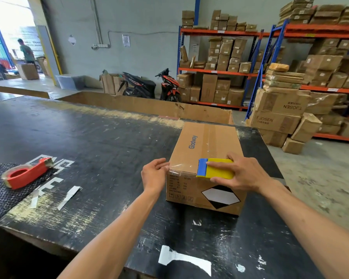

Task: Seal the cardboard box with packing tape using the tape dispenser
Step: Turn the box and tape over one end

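A closed brown cardboard box (199,141) printed "Glodway" sits on the black worktable (89,137), with clear tape along its top seam and across its near top edge. My right hand (240,174) grips a yellow and blue squeegee (214,168) pressed flat on that near edge. My left hand (155,174) pinches the tape end at the box's near left corner. The red tape dispenser (26,173) lies on a dark mesh mat (0,194) at the table's left, away from both hands.
A large open cardboard carton (149,105) stands behind the table. Stacked boxes (280,113) and orange-blue shelving (220,72) fill the right side. Two motorbikes (149,85) are parked by the grey wall. A person stands far off at the doorway (25,51).
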`<state>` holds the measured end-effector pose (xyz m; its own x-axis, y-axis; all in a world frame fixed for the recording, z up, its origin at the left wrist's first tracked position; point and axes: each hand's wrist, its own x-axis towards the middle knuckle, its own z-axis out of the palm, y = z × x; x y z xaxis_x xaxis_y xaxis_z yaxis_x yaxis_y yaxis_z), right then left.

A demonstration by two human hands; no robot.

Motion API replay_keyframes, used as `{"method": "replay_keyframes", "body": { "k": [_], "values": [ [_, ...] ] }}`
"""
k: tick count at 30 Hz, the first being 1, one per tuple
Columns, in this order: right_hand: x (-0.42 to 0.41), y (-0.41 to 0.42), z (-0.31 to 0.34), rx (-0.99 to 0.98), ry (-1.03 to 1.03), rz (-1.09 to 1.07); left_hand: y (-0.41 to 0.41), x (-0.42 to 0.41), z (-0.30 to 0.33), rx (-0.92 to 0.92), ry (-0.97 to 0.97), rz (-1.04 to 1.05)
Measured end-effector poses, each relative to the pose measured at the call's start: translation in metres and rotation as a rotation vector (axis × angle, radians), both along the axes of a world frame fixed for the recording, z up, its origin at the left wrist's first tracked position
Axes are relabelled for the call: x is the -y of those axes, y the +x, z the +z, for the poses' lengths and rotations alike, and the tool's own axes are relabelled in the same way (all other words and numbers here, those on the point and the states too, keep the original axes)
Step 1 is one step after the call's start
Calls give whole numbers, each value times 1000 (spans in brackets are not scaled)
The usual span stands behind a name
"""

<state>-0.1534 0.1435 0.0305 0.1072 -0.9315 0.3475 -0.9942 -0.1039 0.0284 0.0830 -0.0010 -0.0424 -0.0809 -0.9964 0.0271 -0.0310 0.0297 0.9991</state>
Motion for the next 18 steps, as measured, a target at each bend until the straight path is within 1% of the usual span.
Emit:
{"method": "replay_keyframes", "body": {
  "k": [4, 9, 18],
  "values": [
    [6, -1, -2, -21, 13, -8, -7, -6, -1, -23, -41, 66],
    [7, -2, 1, -63, 42, -15, -9, 0, -6, -148, 40, 103],
    [6, 1, 2, -62, 74, -41, -15, 7, -17, -193, 86, 105]
  ]
}}
